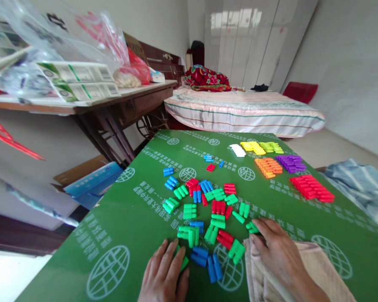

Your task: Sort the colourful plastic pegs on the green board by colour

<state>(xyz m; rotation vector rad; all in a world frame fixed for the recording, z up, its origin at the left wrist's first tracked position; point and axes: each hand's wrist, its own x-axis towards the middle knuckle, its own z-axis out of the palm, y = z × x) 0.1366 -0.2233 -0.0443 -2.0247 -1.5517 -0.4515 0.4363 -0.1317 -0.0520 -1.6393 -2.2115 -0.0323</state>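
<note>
My left hand (165, 268) lies palm down at the front of the green board, fingers stretched out, partly covering green pieces (184, 263) beside them. My right hand (279, 247) has thumb and fingers closed around green pieces (252, 227) at the right of the loose pile. Between the hands lie small capsule-shaped pieces: blue (214, 267), red (225, 239) and green (237, 251), many side by side in twos and threes. Further back right, sorted groups stand in rows: white (237, 150), yellow (253, 147), yellow-green (271, 147), orange (269, 167), purple (291, 163) and red (311, 188).
A folded beige cloth (321, 268) lies under my right forearm. Behind the board (113, 218) is a bed (239, 111). At the left, a table (138, 93) bears boxes (82, 82) and plastic bags. Blue checked fabric (362, 184) lies off the right edge.
</note>
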